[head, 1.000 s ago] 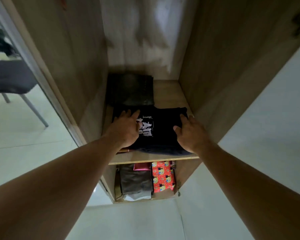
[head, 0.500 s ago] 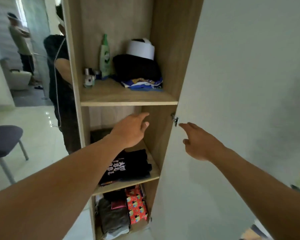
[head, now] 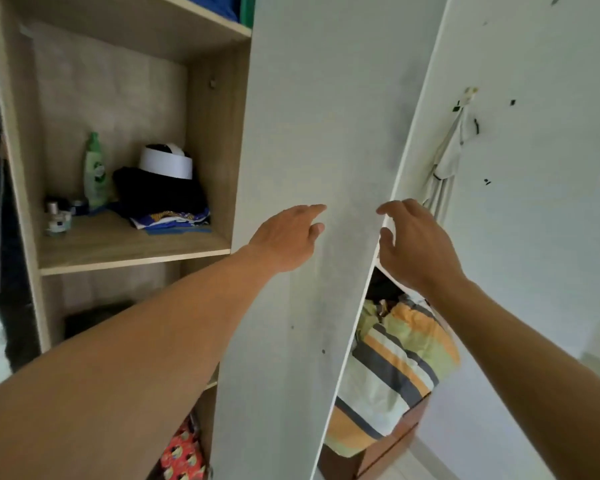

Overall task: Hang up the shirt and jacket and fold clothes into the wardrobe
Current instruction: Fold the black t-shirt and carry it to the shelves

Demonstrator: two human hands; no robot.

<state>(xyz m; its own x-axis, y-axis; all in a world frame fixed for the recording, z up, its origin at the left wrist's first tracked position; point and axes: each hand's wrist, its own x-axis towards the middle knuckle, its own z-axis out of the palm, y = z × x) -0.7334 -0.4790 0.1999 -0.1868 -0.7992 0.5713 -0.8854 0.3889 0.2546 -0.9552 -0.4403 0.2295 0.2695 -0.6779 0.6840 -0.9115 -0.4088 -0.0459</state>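
Observation:
The wooden wardrobe (head: 132, 251) stands open at the left, its white door (head: 312, 133) swung out in front of me. My left hand (head: 288, 237) is raised in front of the door's face with fingers relaxed and holds nothing. My right hand (head: 413, 240) is at the door's free edge, fingers loosely curved beside it; whether they touch it is unclear. A dark folded garment (head: 160, 192) lies on the middle shelf under a white band-shaped object (head: 167, 162). My left arm hides the shelf with the black printed shirt.
A green bottle (head: 96, 171) and small jars (head: 58, 216) stand at the shelf's left. Red patterned fabric (head: 182, 455) shows low in the wardrobe. Behind the door lies a striped cloth (head: 392, 368) on wooden furniture. A pale cloth (head: 447, 161) hangs on the white wall.
Both hands left the black printed shirt on the lower shelf and rose. My view swung up and right, so the white door now fills the middle.

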